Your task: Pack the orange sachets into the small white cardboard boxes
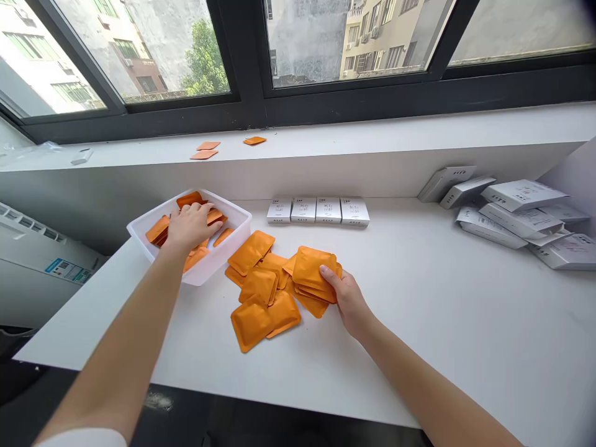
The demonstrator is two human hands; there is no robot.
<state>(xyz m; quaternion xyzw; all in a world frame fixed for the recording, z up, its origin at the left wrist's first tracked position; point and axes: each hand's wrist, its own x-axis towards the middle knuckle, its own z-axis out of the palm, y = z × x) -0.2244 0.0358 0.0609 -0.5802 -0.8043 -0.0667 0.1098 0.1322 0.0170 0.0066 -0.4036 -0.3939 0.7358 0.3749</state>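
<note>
White tbl (447,298) — orange pkts (313,266) in R hand (351,304), thumb (330,276) atop.

Brightly lit by daylight from the window (307,43), near-white at upper left; grey-shadowed below the sill (372,135), dark beneath the tabletop (410,267); mostly sharp, stretched toward the edges, darkened at the top-right corner.

Single head view, looking forward and down across table (410,347) toward window (251,68)
</note>
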